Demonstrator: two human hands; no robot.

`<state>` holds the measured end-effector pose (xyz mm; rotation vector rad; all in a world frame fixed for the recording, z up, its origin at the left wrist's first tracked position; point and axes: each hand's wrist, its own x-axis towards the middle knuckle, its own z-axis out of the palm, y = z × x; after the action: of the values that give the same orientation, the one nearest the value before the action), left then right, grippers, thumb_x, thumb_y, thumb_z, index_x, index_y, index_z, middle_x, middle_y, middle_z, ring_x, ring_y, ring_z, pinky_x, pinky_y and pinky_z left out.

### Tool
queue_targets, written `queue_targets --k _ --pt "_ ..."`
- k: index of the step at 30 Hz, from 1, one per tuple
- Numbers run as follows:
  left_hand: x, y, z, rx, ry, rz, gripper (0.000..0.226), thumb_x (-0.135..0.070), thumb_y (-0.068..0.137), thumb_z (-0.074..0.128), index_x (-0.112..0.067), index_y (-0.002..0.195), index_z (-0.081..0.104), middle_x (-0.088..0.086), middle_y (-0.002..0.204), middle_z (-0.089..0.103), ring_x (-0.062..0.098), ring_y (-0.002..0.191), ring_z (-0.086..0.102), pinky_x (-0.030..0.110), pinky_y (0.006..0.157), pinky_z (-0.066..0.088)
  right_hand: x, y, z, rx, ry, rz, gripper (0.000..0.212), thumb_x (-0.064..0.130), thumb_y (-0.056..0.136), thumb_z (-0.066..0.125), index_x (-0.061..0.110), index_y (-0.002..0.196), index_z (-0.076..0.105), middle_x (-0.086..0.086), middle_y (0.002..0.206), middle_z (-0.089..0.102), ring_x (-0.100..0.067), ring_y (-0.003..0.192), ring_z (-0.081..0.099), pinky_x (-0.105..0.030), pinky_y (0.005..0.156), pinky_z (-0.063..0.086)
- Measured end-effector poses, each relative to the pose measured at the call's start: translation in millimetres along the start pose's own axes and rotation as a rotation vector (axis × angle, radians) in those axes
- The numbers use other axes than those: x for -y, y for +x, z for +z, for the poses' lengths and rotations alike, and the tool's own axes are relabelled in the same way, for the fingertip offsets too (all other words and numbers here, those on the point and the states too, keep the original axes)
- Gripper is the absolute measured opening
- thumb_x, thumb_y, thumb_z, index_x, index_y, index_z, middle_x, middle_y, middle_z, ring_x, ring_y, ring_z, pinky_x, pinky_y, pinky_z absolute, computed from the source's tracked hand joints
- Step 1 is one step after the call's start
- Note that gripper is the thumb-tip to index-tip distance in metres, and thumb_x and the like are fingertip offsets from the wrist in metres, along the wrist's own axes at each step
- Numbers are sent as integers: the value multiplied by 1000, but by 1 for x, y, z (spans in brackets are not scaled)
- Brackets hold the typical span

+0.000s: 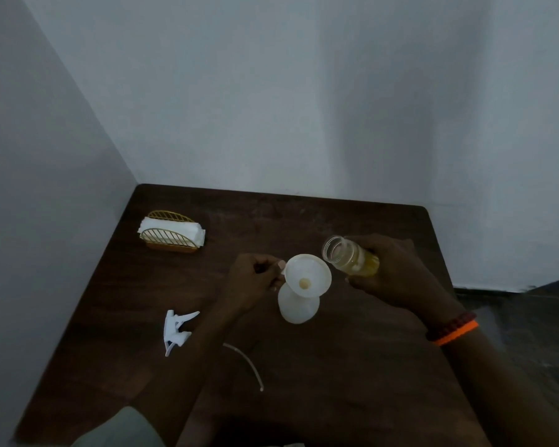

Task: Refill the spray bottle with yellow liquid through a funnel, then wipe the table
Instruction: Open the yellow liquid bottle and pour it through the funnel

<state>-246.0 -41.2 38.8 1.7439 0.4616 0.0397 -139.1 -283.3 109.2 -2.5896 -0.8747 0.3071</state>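
Observation:
A white spray bottle (298, 305) stands uncapped near the middle of the dark wooden table (352, 375). A white funnel (308, 275) sits in its neck, with a spot of yellow at its centre. My left hand (254, 280) pinches the funnel's left rim. My right hand (397, 272) holds a clear jar of yellow liquid (349, 255) tilted on its side, its open mouth just above the funnel's right rim. No stream of liquid is visible. The white spray head (176, 330) lies on the table to the left, its dip tube (249, 362) partly hidden behind my left forearm.
A gold wire holder with white napkins (173, 233) stands at the table's far left. Grey walls close off the left and far sides. The table's right edge drops to a dark floor (530, 317). An orange band circles my right wrist.

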Motion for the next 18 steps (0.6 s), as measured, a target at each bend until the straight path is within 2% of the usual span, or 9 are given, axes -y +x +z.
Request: queue_targets --k 3,7,12,18 --pt "2 1 0 5 2 6 14 -12 94 65 -6 98 76 14 81 75 19 66 68 36 66 59 3 1 -1 -13 -86 -17 71 40 72 79 31 136 51 6 117 62 -14 109 57 -42 101 33" --pt "2 1 0 0 5 13 14 -11 93 65 -5 98 76 13 80 75 18 65 68 35 66 59 6 1 -1 13 -158 -31 68 40 75 78 33 136 50 9 117 60 -10 109 53 -37 96 28" --pt "2 1 -1 11 15 32 14 -12 94 65 -4 97 76 14 80 75 11 59 66 24 59 56 9 3 -1 26 -213 -43 67 38 75 77 35 136 49 8 121 59 -12 112 52 -35 93 26" --pt "5 2 0 5 15 34 14 -13 93 65 -6 96 76 12 79 75 18 65 68 29 64 57 9 5 -1 37 -269 -26 76 39 74 78 35 142 44 5 125 56 -13 115 50 -34 91 24"
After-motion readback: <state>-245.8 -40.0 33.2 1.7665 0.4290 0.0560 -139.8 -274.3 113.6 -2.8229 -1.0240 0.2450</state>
